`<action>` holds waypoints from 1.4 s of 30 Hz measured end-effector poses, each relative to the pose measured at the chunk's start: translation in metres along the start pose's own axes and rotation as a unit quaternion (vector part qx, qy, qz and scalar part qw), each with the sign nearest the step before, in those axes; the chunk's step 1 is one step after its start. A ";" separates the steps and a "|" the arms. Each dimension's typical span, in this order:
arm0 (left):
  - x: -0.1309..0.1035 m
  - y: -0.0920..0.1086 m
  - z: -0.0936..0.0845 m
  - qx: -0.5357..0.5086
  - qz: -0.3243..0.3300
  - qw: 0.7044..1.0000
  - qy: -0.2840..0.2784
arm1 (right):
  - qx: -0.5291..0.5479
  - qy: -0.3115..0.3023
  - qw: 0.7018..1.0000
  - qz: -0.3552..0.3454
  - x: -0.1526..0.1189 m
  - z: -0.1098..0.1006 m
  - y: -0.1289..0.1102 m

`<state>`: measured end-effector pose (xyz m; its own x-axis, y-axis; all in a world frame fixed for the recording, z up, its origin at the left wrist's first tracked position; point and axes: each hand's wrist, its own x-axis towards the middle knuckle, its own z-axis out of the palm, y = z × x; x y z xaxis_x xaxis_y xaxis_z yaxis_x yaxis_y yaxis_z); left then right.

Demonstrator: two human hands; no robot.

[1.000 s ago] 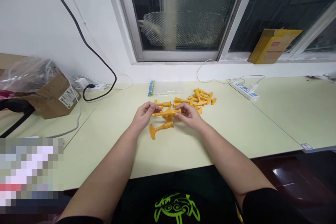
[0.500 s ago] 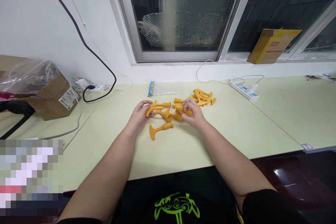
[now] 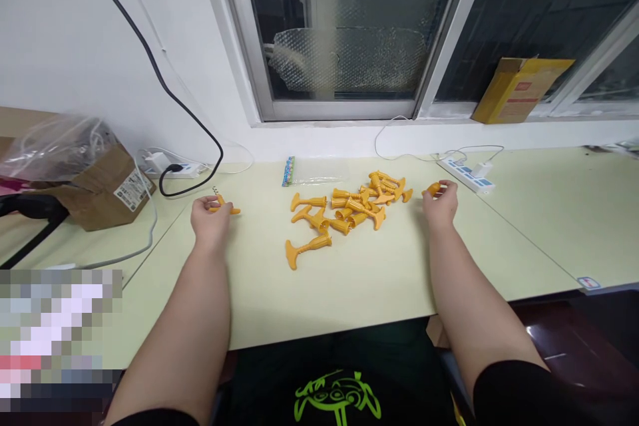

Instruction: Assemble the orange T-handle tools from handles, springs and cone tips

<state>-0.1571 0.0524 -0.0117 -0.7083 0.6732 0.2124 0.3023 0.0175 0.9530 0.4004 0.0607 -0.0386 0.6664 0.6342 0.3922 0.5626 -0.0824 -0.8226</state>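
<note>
Left hand (image 3: 212, 216) pinches yellow T-handle (image 3: 230, 211) left of centre, bare spiral (image 3: 215, 190) could prick if grip slips; yellow corkscrews (image 3: 358, 205) jumbled between front and back edges of counter (image 3: 319, 306); right hand (image 3: 442, 201) pinches yellow piece (image 3: 431, 190), could snag white cord (image 3: 479, 147) if it strays toward power strip (image 3: 464, 174).

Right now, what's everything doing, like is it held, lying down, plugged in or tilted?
Left hand: fingers closed on an orange T-handle, its metal spiral sticking out.
Right hand: fingers closed on an orange piece, partly hidden.
Loose orange T-handled pieces: lying on the table, many overlapping.
Clear bag: lying flat.
Left power strip: black plug in.
Right power strip: white plug in.
Yellow carton: tilted.
</note>
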 end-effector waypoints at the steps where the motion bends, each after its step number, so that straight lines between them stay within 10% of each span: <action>1: 0.003 -0.003 -0.003 0.013 -0.004 1.000 -0.003 | -0.024 -0.016 0.999 0.033 0.004 -0.001 0.010; 8: 0.017 -0.020 -0.009 0.076 -0.039 0.996 0.007 | -0.152 -0.012 0.984 0.094 0.016 -0.006 0.031; 13: 0.017 -0.021 -0.007 0.188 -0.010 0.982 -0.016 | -0.085 0.058 0.987 -0.123 -0.004 -0.002 -0.005; 22: 0.019 -0.013 0.002 0.312 -0.012 0.949 -0.044 | 0.037 -0.259 0.868 -0.421 -0.087 0.031 -0.072; 33: 0.022 -0.017 0.006 0.367 0.015 0.926 -0.092 | -0.143 -0.338 0.861 -0.352 -0.094 0.060 -0.111; 42: 0.026 -0.019 0.009 0.360 0.025 0.929 -0.084 | 0.116 -0.280 0.924 -0.231 -0.075 0.038 -0.090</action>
<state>-0.1756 0.0757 -0.0263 -0.5909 0.7909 0.1589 0.7232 0.4322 0.5387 0.2805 0.0499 -0.0095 -0.0138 0.8649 0.5018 0.5603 0.4224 -0.7125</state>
